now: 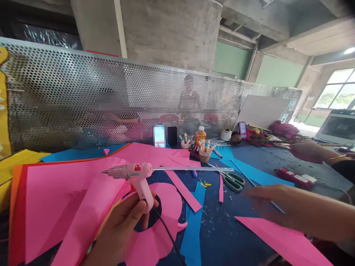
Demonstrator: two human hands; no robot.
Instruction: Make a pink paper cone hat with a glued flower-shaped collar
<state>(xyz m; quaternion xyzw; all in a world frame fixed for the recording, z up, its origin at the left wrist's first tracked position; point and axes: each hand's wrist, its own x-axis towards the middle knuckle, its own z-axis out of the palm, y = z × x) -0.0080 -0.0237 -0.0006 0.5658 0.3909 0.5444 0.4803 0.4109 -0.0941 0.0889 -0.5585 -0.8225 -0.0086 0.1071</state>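
Observation:
My left hand [124,225] is closed around the grip of a pink hot glue gun [135,176], held level with its nozzle pointing left and a long clear glue stick [194,169] sticking out of its back to the right. A black cord [169,236] trails down from the handle. Below the gun lies a pink flower-shaped paper cutout [163,221]. My right hand [266,201] hovers over the dark table, blurred by motion, fingers stretched toward the left, near green-handled scissors [233,181] and a pink paper sheet [283,240].
Large pink [61,199], blue [194,229] and yellow [16,162] paper sheets cover the table. Cups of sticks [204,151], a glue bottle [200,136] and two phones [165,136] stand by a perforated metal screen [111,96]. Another person's hand [307,150] is at the far right.

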